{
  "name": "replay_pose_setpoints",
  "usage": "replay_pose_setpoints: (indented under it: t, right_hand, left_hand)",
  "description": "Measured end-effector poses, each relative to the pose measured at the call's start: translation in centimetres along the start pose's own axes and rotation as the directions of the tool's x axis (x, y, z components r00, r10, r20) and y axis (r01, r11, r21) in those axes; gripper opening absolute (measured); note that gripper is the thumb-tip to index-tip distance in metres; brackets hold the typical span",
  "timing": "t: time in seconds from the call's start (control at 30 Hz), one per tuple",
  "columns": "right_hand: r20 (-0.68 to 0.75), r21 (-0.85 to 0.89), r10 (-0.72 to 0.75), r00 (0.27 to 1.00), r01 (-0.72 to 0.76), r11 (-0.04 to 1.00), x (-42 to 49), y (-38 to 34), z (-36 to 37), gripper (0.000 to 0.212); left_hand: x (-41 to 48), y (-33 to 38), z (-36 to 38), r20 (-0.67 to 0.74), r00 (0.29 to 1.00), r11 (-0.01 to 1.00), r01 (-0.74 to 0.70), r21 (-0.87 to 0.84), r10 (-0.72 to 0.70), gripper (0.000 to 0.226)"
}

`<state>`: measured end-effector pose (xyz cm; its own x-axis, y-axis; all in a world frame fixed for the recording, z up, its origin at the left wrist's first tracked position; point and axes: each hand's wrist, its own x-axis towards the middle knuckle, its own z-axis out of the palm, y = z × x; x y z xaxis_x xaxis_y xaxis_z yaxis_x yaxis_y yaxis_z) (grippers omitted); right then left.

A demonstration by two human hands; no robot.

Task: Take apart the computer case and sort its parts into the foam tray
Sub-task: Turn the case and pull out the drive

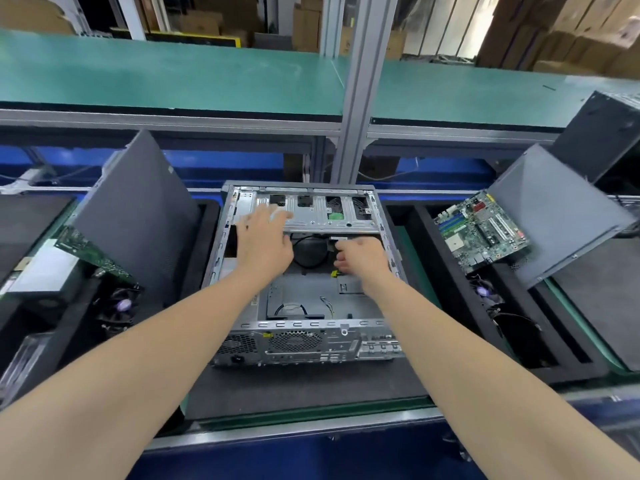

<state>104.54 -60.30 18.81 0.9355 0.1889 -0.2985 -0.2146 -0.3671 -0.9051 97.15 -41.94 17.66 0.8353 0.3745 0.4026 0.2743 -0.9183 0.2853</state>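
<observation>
An open grey computer case (311,341) lies flat in the middle, rear ports toward me, its floor bare apart from loose wires. My left hand (265,239) rests with fingers spread on the silver drive cage (322,211) at the far end. Just under the cage edge, my right hand (360,258) curls around a black cable (310,252) with a yellow-tipped connector. A black foam tray (450,271) to the right holds a green motherboard (481,233), a leaning grey side panel (561,216) and a fan (485,292).
Another foam tray (204,244) on the left holds a leaning grey panel (138,209), a green board (86,247), a silver drive (45,268) and a fan (119,306). A vertical aluminium post (360,98) rises behind the case. Green shelf above; blue bench edge near me.
</observation>
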Motion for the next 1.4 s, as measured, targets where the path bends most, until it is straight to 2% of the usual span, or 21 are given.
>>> replay_pose_setpoints:
  t: [0.03,0.07,0.13,0.2,0.3,0.4,0.53,0.67,0.87,1.1,1.2,1.3,1.4]
  right_hand:
    - [0.068,0.231,0.175,0.982,-0.186,0.955,0.2,-0.5,0.5,0.018]
    - [0.148,0.405,0.295,0.944,-0.330,0.853,0.4,-0.7,0.9,0.029]
    - [0.240,0.618,0.387,0.890,-0.447,0.646,1.2,-0.6,1.6,0.054]
    - [0.227,0.720,0.372,0.900,-0.412,0.558,1.9,-0.2,2.0,0.073]
    - [0.150,0.835,0.325,0.934,-0.296,0.465,3.1,-0.2,2.2,0.072]
    - [0.162,0.878,0.311,0.937,-0.280,0.389,3.9,0.0,2.5,0.070]
    - [0.169,0.873,0.302,0.938,-0.285,0.396,4.0,0.7,2.5,0.078]
    - [0.151,0.878,0.323,0.934,-0.277,0.390,3.3,0.2,2.3,0.062]
    - [0.157,0.828,0.419,0.894,-0.350,0.437,2.0,1.4,2.4,0.075]
    - [0.149,0.825,0.449,0.881,-0.361,0.435,-1.1,0.8,1.7,0.064]
    - [0.106,0.765,0.438,0.893,-0.355,0.538,-2.6,0.5,1.5,0.052]
    - [0.090,0.702,0.404,0.910,-0.346,0.622,-4.0,0.2,1.4,0.047]
    - [0.114,0.607,0.365,0.924,-0.356,0.711,-5.1,-0.3,0.9,0.047]
  left_hand:
    - [-0.1,0.5,0.4,0.059,0.997,0.999,-0.043,-0.014,0.043,0.045]
    - [-0.1,0.8,0.8,0.115,0.990,0.997,-0.077,-0.015,0.078,0.048]
    - [0.0,0.9,1.4,0.209,0.971,0.993,-0.120,-0.005,0.118,0.053]
    - [0.1,0.7,1.8,0.289,0.945,0.986,-0.166,0.018,0.154,0.057]
    - [0.1,0.3,2.1,0.328,0.929,0.978,-0.201,0.055,0.173,0.064]
    - [0.1,0.2,2.3,0.325,0.931,0.976,-0.201,0.081,0.165,0.067]
    - [0.2,0.3,2.4,0.330,0.931,0.979,-0.190,0.069,0.157,0.069]
    - [0.1,0.4,2.2,0.335,0.930,0.980,-0.185,0.077,0.149,0.070]
    - [0.0,0.6,1.8,0.363,0.921,0.982,-0.180,0.065,0.144,0.072]
    - [0.1,0.9,1.3,0.406,0.902,0.987,-0.163,0.006,0.147,0.079]
    - [-0.1,0.8,1.0,0.369,0.899,0.971,-0.219,-0.092,0.238,0.072]
    - [-0.2,1.2,0.7,0.348,0.860,0.927,-0.328,-0.185,0.374,0.060]
    - [-0.5,1.9,0.1,0.355,0.843,0.897,-0.289,-0.334,0.404,0.043]
